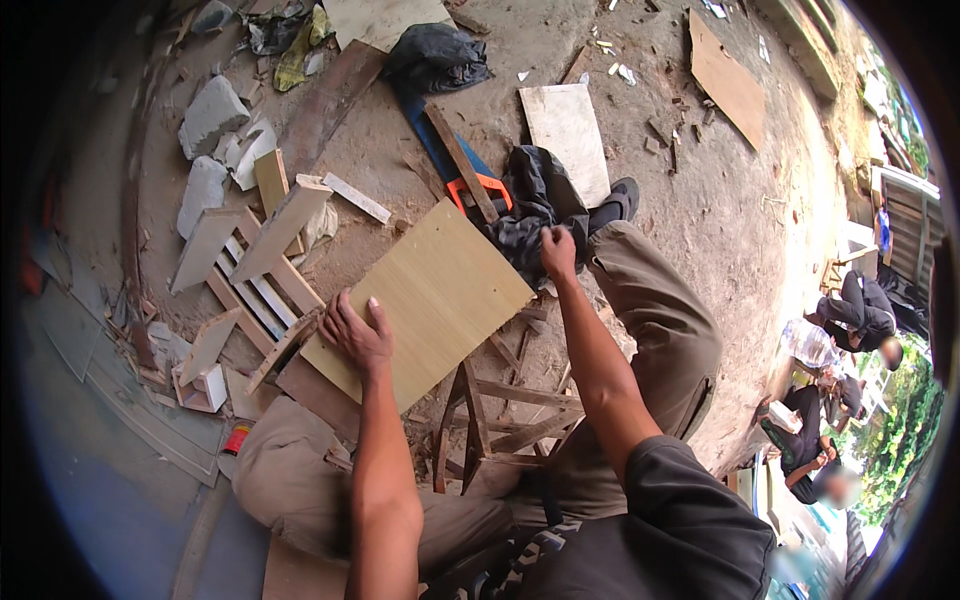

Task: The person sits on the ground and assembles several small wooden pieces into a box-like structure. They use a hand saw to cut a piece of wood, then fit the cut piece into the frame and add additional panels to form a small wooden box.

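Note:
A light wooden board with small holes near its edges lies tilted across a low wooden stand in front of me. My left hand rests flat on the board's left part, fingers spread. Just beyond the board's right corner, my right hand is closed at a crumpled black plastic bag; whatever its fingers pinch is hidden. Beside the bag lies a handsaw with an orange handle and a blue blade. A narrow wood strip lies across the saw.
Wooden frames and offcuts are piled at left, near broken concrete chunks. A pale board lies beyond my foot, a brown panel farther right. Another black bag lies at the back. People sit at far right.

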Motion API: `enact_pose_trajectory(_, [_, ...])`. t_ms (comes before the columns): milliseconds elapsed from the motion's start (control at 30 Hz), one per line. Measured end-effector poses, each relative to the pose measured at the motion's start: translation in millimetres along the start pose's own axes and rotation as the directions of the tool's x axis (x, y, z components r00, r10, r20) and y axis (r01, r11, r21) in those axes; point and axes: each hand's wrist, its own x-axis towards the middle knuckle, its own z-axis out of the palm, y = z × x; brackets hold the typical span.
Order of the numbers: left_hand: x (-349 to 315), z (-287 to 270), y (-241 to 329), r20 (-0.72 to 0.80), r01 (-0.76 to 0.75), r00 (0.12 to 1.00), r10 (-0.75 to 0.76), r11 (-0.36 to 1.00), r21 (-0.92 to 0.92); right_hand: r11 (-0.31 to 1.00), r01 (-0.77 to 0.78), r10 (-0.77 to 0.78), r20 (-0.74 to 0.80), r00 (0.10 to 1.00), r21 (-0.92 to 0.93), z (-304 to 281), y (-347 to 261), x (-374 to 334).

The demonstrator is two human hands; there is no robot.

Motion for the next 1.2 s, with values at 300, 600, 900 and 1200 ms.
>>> enact_pose_trajectory(300, [-1,-3,0,0.005,0.01,1.0,-0.01,1.0,-0.003,0.992,0.12,-0.123,-0.218,0.968,-0.024,-78,-106,46])
enact_pose_trajectory(600, [0,-2,3,-0.03,0.025,0.999,-0.027,0.998,-0.06,0.977,0.192,-0.179,-0.128,0.975,0.096,-184,-193,93])
enact_pose_trajectory(900, [-2,-13,2,-0.052,0.057,0.997,-0.059,0.997,-0.047,0.756,-0.101,0.04,0.109,0.993,0.647,-221,-371,62])
enact_pose_trajectory(1200, [0,-7,-3,-0.005,0.119,0.993,-0.12,0.988,-0.102,0.452,-0.172,-0.297,0.329,0.896,0.875,-141,-457,70])
